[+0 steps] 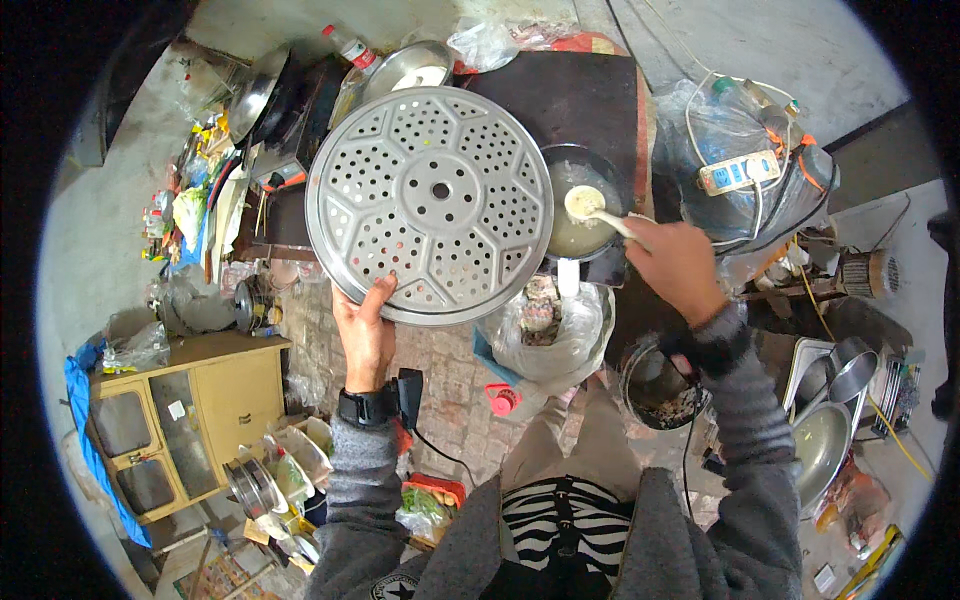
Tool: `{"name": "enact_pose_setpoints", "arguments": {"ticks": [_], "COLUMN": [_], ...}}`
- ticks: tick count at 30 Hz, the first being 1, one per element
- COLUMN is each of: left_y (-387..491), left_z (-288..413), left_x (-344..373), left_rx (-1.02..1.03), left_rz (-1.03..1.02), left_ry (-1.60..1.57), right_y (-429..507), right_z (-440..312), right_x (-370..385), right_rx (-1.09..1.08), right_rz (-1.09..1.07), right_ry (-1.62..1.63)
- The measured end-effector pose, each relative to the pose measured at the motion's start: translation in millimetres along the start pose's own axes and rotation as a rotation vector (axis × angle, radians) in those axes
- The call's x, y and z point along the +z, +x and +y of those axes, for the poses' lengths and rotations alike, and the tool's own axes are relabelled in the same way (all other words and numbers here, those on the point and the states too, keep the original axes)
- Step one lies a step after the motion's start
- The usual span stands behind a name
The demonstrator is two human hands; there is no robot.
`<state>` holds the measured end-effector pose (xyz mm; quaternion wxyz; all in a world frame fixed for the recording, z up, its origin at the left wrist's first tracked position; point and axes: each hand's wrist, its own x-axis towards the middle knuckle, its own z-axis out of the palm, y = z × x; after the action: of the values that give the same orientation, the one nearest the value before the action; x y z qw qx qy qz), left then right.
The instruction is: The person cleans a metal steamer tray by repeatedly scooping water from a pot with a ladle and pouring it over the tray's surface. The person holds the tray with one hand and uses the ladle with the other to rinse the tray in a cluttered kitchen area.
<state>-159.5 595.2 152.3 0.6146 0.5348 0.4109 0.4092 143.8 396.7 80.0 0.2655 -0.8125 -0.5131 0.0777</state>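
My left hand (pixel 367 322) grips the near rim of a round perforated metal steamer tray (pixel 431 206), thumb on top. The tray is held up over the front left of the dark tabletop (pixel 570 90). In my right hand (pixel 671 262) is the handle of a pale ladle (pixel 585 202). Its bowl holds some whitish stuff, over a dark pan (pixel 570 161) of cloudy liquid. The pan's white handle (pixel 568 277) points towards me, and its left edge is hidden behind the tray.
Behind the tray stands a metal bowl (pixel 420 64) beside a plastic bottle (pixel 349 46). A power strip (pixel 739 172) with cables rests on a plastic-covered bundle at right. Below the table edge are a plastic bag (pixel 577 337) and a bucket (pixel 660 390). A yellow cabinet (pixel 225 382) stands left.
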Motion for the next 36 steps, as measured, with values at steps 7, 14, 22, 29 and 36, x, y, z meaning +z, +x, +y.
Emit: {"name": "enact_pose_setpoints", "arguments": {"ticks": [7,14,22,29,36], "left_y": [4.8,10.2,23.9,30.1,32.5], "left_z": [2.4,8.4,17.7,21.9,35.5], "left_x": [-1.9,-1.0,0.3,3.1,0.4], "left_rx": [-0.049,-0.072,-0.079,-0.057,0.018], "left_rz": [-0.030,-0.007,-0.075,-0.075,-0.072], "left_ry": [0.024,0.078,0.110,0.117,0.139], "right_y": [-23.4,-31.1,-38.6,-39.0,18.6], "right_z": [-72.8,-71.4,-58.7,-18.2,23.5], "right_x": [-24.7,-30.0,-24.0,-15.0,21.1], "right_rx": [-0.183,-0.025,-0.103,0.031,-0.153], "right_rz": [-0.016,0.052,0.061,0.202,0.021], "right_ry": [0.354,0.430,0.394,0.097,-0.193]}}
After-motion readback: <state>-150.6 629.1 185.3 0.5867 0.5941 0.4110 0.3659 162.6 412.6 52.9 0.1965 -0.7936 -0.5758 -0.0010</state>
